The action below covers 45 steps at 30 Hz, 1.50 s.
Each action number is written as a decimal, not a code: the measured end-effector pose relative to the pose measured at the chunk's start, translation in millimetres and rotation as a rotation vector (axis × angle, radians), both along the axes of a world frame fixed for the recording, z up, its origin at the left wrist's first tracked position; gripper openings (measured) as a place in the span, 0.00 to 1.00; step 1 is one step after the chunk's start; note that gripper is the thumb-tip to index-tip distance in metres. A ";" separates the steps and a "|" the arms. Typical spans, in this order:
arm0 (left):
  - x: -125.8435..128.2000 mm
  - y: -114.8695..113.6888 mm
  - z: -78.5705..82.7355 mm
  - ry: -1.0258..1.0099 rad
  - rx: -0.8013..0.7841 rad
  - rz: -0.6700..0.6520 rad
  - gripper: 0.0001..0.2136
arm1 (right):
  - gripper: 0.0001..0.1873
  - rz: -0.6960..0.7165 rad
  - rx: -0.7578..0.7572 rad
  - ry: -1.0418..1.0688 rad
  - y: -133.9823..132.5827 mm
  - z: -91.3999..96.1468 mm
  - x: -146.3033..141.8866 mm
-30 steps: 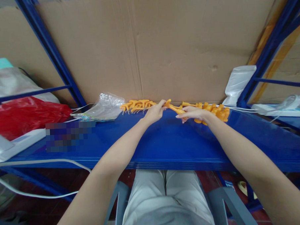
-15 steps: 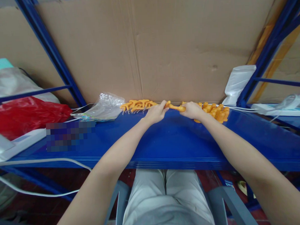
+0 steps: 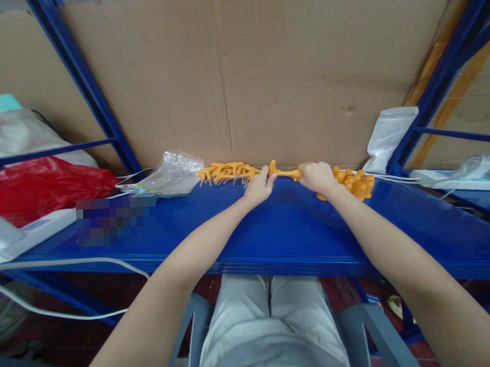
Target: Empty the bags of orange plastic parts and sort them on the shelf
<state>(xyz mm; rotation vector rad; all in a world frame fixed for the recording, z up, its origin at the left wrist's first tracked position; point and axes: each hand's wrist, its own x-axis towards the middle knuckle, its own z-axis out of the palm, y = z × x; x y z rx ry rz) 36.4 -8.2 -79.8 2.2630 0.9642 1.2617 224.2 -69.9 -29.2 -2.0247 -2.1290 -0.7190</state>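
Observation:
Between my two hands, above the back of the blue table, stretches an orange plastic piece [image 3: 287, 173] with a slim ridged shaft and a crosswise end on the left. My left hand [image 3: 259, 189] is closed, pinching that left end. Wrapped round the other end is my right hand [image 3: 318, 178], which hides it. Left of my left hand lies a row of orange branched pieces [image 3: 227, 172] with thin silvery coils or chains hanging from them. A pile of stubby orange pieces [image 3: 359, 184] sits just right of my right hand, partly covered by it.
A tall cardboard sheet [image 3: 289, 79] stands behind the blue table [image 3: 267, 231]. Clear plastic bags [image 3: 169, 176] and a red bag [image 3: 54, 186] lie on the left. A white plastic bag [image 3: 391, 134] leans at the right by a blue post [image 3: 439, 83]. White cables run along both sides.
The orange piece has turned a little, its crosswise left end now standing more upright. My left hand has dropped slightly toward me, and my right hand has shifted slightly right and up.

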 end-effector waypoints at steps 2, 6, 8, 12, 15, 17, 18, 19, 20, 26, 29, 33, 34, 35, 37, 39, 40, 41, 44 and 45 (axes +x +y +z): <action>1.9 0.3 -2.6 0.009 0.007 0.031 0.07 | 0.20 0.010 0.040 -0.011 -1.6 1.2 -0.6; 2.6 2.0 -5.9 -0.011 0.015 0.026 0.08 | 0.18 0.074 0.029 0.004 0.5 -1.7 2.6; 1.3 4.2 -6.5 -0.030 0.018 0.022 0.07 | 0.19 0.150 -0.006 0.027 3.8 -6.1 4.8; -3.0 10.0 -6.2 -0.023 0.026 0.084 0.06 | 0.22 0.278 -0.050 0.109 10.0 -16.5 4.8; -5.0 13.0 -6.0 -0.020 0.044 0.118 0.07 | 0.23 0.299 -0.073 0.156 12.9 -21.3 2.8; -5.3 13.6 -6.1 -0.022 0.065 0.119 0.08 | 0.23 0.319 -0.087 0.181 14.6 -22.7 2.2; -5.2 13.5 -6.2 -0.021 0.074 0.116 0.08 | 0.23 0.334 -0.090 0.194 15.3 -23.1 2.2; -5.0 13.3 -6.3 -0.018 0.079 0.112 0.09 | 0.23 0.351 -0.094 0.207 16.0 -23.3 2.2; -4.8 12.9 -6.4 -0.015 0.081 0.110 0.09 | 0.22 0.367 -0.097 0.218 16.6 -23.4 2.0; -3.9 12.4 -7.4 -0.003 0.093 0.095 0.09 | 0.20 0.378 -0.115 0.231 16.1 -21.8 -3.4; -3.1 12.0 -7.8 0.008 0.105 0.094 0.09 | 0.17 0.354 -0.079 0.218 15.9 -20.6 -4.4; -1.4 9.4 -7.7 0.024 0.093 0.064 0.09 | 0.14 0.342 -0.039 0.193 18.3 -20.6 -0.2; -1.1 8.9 -7.6 0.027 0.088 0.054 0.09 | 0.14 0.342 -0.029 0.185 19.0 -20.9 1.3; -0.9 8.5 -7.7 0.029 0.085 0.046 0.09 | 0.13 0.343 -0.016 0.177 19.7 -21.2 2.7; -0.7 8.6 -8.0 0.031 0.088 0.038 0.09 | 0.12 0.334 0.011 0.169 20.7 -21.9 4.8; -0.8 9.6 -8.8 0.031 0.101 0.035 0.09 | 0.13 0.308 0.031 0.171 21.2 -22.4 5.8; -0.8 10.2 -9.2 0.031 0.109 0.035 0.10 | 0.13 0.292 0.034 0.172 21.2 -22.6 6.1; -0.7 10.8 -9.4 0.031 0.114 0.037 0.10 | 0.13 0.279 0.033 0.169 21.2 -22.7 6.3; -0.8 11.6 -9.1 0.026 0.110 0.051 0.10 | 0.14 0.243 0.024 0.137 20.7 -22.7 7.6; -1.0 11.5 -8.5 0.023 0.098 0.059 0.10 | 0.14 0.229 0.018 0.125 20.5 -22.6 8.6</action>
